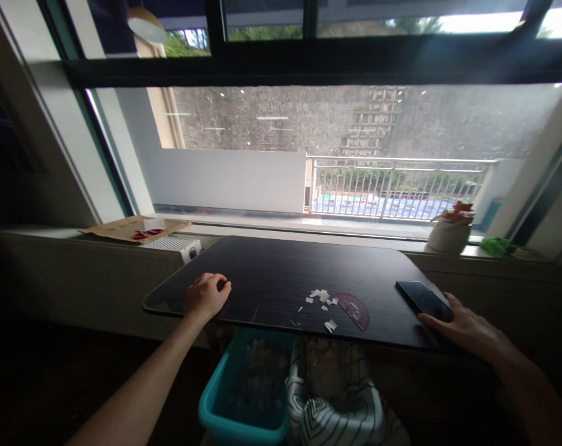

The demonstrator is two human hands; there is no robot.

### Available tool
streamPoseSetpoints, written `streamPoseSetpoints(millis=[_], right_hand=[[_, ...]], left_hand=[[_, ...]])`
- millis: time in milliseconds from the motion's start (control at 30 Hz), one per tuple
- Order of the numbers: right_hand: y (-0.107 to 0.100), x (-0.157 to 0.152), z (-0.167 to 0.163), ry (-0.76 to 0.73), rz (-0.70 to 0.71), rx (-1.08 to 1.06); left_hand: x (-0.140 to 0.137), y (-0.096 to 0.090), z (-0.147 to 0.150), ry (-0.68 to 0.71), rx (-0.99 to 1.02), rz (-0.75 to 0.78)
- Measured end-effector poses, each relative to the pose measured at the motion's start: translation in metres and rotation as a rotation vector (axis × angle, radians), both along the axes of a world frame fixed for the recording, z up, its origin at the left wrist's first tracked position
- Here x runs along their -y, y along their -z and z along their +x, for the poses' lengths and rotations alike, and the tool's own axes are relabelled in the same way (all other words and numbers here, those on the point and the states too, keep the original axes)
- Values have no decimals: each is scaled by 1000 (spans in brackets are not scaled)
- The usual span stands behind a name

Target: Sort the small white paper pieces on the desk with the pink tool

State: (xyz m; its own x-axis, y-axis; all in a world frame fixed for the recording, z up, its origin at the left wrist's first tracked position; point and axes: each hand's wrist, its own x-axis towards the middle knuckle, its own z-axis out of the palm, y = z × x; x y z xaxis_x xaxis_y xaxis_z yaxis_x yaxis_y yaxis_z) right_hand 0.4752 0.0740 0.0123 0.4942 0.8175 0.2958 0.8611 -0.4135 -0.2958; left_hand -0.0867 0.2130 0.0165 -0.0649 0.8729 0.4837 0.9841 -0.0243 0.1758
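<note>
My left hand (208, 293) rests on the left part of the dark table (262, 266), near its front edge. Its fingers are curled in, thumb against forefinger, and nothing shows sticking out of them. At the table's right side my right hand (466, 322) holds a black smartphone (424, 300) by its near right end, thumb on one edge and fingers on the other. The phone's dark screen faces up. Between the hands lie several small white paper pieces (321, 296) beside a pink translucent protractor (354, 310). Another small clump of white pieces (330, 325) lies nearer the front edge.
Below the table's front edge stands a teal bin (244, 427) with scraps in it, beside striped cloth (337, 412). Red-handled scissors (146, 234) lie on brown paper (114, 228) on the left sill. A white pot (449, 235) and green item (496, 246) stand right.
</note>
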Motion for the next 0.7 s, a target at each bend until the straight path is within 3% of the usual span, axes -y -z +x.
streamPoseSetpoints(millis=[100,167,233,367,500,567,600,633,700], right_hand=[[6,-1,-10,18,-62,36],[6,2,-20,-7,-12,87],[6,9,-34,-76,114,173],[3,30,-80,-236,539,349],[-11,44,-131,-263,733,192],[-21,46,-150,-241,721,-17],[-27,46,-158,-234,706,-132],[-32,47,-164,-229,689,-241],[-41,48,-173,-232,658,-425]], left_hand=[[0,-1,2,1,-1,9],[1,-2,3,0,1,12],[1,-1,3,2,-1,13],[1,3,-2,11,0,11],[4,-18,11,46,77,112],[15,-42,39,148,213,269],[25,-56,59,262,302,306],[37,-69,82,401,417,286],[66,-88,132,667,669,94]])
